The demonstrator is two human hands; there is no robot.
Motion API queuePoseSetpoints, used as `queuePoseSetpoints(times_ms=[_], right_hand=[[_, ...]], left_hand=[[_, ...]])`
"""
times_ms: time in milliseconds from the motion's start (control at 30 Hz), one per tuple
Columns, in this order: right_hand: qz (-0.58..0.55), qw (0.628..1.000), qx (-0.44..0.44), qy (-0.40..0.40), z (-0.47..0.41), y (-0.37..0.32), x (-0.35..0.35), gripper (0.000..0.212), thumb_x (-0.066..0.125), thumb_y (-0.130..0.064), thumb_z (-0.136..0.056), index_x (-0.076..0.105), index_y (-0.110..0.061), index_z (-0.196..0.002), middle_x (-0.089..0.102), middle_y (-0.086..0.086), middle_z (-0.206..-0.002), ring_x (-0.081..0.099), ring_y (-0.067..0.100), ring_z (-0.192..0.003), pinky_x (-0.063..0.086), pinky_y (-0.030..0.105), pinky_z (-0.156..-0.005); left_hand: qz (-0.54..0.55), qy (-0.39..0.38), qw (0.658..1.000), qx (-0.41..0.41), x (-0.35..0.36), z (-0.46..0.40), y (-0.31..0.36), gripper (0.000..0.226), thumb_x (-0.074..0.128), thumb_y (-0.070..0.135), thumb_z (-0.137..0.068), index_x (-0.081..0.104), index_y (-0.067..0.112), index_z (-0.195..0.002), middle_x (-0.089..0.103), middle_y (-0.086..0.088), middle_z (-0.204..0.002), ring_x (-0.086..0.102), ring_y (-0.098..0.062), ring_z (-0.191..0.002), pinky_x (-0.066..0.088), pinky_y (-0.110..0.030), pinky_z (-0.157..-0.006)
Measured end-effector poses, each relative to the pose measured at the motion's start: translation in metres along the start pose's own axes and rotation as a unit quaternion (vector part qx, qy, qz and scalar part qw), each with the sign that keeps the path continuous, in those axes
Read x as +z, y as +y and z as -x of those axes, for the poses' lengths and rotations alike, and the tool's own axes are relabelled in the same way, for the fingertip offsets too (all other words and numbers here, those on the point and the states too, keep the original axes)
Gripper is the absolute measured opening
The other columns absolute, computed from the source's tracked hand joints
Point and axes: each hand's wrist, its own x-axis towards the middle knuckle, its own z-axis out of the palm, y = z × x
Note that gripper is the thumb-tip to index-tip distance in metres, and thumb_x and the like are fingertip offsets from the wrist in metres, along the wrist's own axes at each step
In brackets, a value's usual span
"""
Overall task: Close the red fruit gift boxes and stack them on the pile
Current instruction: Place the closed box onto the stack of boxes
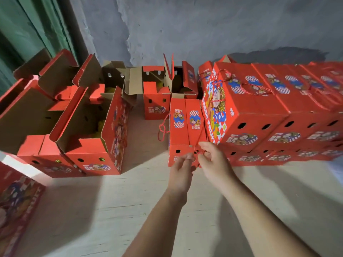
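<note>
A closed red fruit gift box (185, 127) stands on the floor in the middle, its two top flaps shut. A red cord handle (163, 127) loops off its left side. At the box's near end my right hand (213, 160) pinches a red cord (199, 140) that runs up over the lid. My left hand (182, 167) touches the box's front face beside it, fingers slightly curled. To the right lies the pile of closed red boxes (274, 101), two layers high, touching the box.
Several open red boxes (89, 130) with raised brown flaps stand at the left and back, holding yellow fruit. Another open box (156, 93) sits behind the middle one. A closed box (16, 204) lies at the lower left. A grey wall and pale floor surround them.
</note>
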Motion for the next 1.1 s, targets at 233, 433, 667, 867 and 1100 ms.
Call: queuePoseSetpoints(times_ms=[233,433,667,867,1100], right_hand=[[-0.095,0.995,-0.015,-0.014,0.052,0.016,0.002,0.048,0.053,-0.004,-0.1,0.06,-0.05,-0.112,0.068,-0.035,-0.112,0.063,-0.008,-0.11,0.046,0.008,-0.087],[-0.097,0.987,-0.058,-0.111,0.069,0.015,0.009,0.048,0.053,-0.008,-0.101,0.057,-0.043,-0.134,0.063,-0.024,-0.129,0.06,-0.002,-0.122,0.05,0.025,-0.103],[-0.133,0.964,-0.075,-0.217,0.096,0.025,0.001,0.051,0.049,-0.012,-0.102,0.053,-0.052,-0.133,0.063,-0.014,-0.138,0.059,0.007,-0.13,0.058,0.03,-0.093],[-0.173,0.973,-0.087,-0.124,0.107,0.082,-0.123,0.049,0.048,-0.028,-0.094,0.053,-0.062,-0.129,0.061,-0.023,-0.138,0.055,-0.004,-0.131,0.05,0.029,-0.106],[-0.171,0.983,-0.059,0.018,0.143,0.211,-0.363,0.048,0.054,-0.009,-0.101,0.057,-0.052,-0.122,0.066,-0.034,-0.121,0.063,-0.004,-0.119,0.052,0.022,-0.096]], left_hand=[[0.074,-0.036,0.996,0.031,0.008,0.042,-0.011,0.029,0.05,0.02,-0.108,0.073,0.024,-0.124,0.077,-0.003,-0.12,0.073,-0.02,-0.114,0.054,-0.037,-0.101],[0.056,0.04,0.995,0.069,0.003,0.085,-0.01,0.028,0.049,0.018,-0.109,0.069,0.024,-0.127,0.078,-0.001,-0.117,0.073,-0.016,-0.113,0.056,-0.024,-0.088],[0.052,0.137,0.984,0.099,0.021,0.134,-0.023,0.035,0.045,0.019,-0.109,0.069,0.039,-0.126,0.075,0.013,-0.122,0.07,-0.005,-0.115,0.056,-0.02,-0.084],[0.0,0.072,0.99,0.118,0.153,0.146,-0.042,0.035,0.045,0.017,-0.109,0.07,0.037,-0.124,0.076,0.007,-0.12,0.07,-0.009,-0.114,0.053,-0.034,-0.097],[-0.023,-0.06,0.992,0.105,0.4,0.18,-0.1,0.031,0.048,0.015,-0.109,0.074,0.031,-0.115,0.078,-0.003,-0.11,0.074,-0.017,-0.105,0.056,-0.022,-0.078]])
